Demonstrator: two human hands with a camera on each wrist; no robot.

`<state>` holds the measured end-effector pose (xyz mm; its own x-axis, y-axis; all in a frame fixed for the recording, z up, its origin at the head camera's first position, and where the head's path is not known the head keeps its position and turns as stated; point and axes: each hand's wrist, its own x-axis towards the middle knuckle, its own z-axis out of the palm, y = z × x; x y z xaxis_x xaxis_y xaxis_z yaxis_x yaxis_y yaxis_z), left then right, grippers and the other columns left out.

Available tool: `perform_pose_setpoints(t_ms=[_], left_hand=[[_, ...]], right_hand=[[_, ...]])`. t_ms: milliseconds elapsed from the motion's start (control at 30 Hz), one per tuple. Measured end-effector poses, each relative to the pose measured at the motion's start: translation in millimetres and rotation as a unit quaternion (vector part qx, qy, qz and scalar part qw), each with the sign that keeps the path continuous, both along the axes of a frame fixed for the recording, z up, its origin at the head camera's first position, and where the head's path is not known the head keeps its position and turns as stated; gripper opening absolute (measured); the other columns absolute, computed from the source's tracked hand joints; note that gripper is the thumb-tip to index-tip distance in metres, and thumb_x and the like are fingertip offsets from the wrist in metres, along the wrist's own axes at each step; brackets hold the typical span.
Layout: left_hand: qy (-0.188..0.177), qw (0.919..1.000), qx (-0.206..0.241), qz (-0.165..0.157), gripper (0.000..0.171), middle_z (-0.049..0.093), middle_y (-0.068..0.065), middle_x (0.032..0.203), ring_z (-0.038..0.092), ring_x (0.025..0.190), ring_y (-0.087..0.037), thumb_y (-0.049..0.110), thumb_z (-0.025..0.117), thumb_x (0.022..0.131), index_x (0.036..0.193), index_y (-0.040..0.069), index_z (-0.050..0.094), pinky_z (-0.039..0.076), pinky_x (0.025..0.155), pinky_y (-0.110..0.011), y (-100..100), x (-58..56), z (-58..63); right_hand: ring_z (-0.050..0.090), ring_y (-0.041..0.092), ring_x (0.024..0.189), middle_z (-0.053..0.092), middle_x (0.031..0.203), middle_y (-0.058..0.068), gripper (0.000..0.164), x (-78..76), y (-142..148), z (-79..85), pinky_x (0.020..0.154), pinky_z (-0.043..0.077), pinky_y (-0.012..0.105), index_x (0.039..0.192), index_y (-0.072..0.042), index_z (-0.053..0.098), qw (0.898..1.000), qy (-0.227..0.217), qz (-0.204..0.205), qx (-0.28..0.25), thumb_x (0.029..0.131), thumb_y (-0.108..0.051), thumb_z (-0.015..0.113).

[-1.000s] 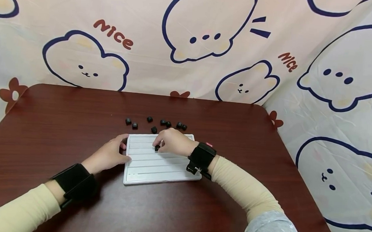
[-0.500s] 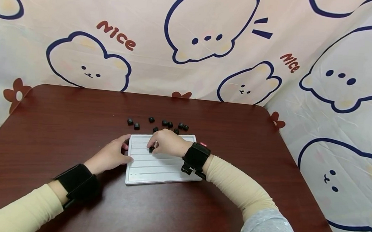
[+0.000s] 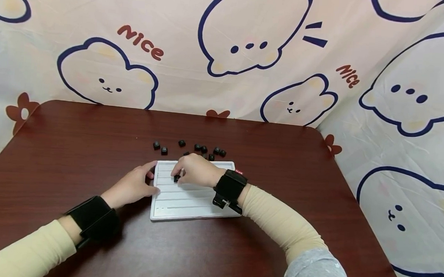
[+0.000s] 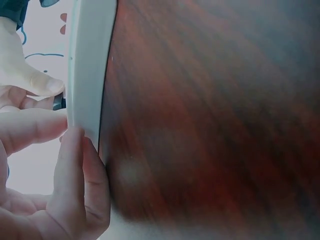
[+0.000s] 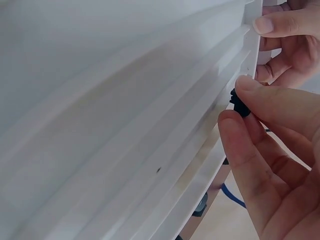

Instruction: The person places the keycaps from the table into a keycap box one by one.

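A white ridged tray (image 3: 198, 209) lies flat on the table. My left hand (image 3: 131, 187) grips its left edge, thumb (image 5: 265, 25) on the rim and the other fingers along the outer side. Over the tray's upper left part, my right hand (image 3: 199, 169) pinches a small black keycap (image 5: 240, 103) between thumb and fingertips. In the right wrist view the keycap sits close over the ridges, near the tray's end wall. Several more black keycaps (image 3: 197, 147) lie loose just beyond the tray's far edge, some partly hidden by the right hand.
The dark reddish-brown wooden table (image 3: 154, 253) extends around the tray on all sides. Behind and to the right hangs a pale cloth (image 3: 182, 34) with cartoon drawings. Both wrists wear black bands (image 3: 231, 189).
My right hand has moved left across the tray with the keycap pinched, uncovering keycaps behind it. My left hand stays at the tray's left edge. The head view has shifted slightly.
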<state>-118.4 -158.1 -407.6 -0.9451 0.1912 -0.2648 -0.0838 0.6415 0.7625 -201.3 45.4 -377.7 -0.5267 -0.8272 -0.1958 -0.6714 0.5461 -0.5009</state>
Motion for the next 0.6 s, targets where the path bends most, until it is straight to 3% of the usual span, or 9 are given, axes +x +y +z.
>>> perform_pose_setpoints(t_ms=[600], left_hand=[[0.002, 1.0, 0.003, 0.001, 0.088, 0.055, -0.025, 0.118, 0.054, 0.093, -0.029, 0.009, 0.078, 0.087, 0.156, -0.012, 0.026, 0.045, 0.073, -0.038, -0.9, 0.1, -0.6]], right_hand=[[0.065, 0.007, 0.087, 0.075, 0.103, -0.001, 0.02, 1.4, -21.9, -6.6, 0.077, 0.049, 0.017, 0.106, -0.008, 0.079, 1.0, 0.0, 0.002, 0.001, 0.087, -0.003, 0.082]])
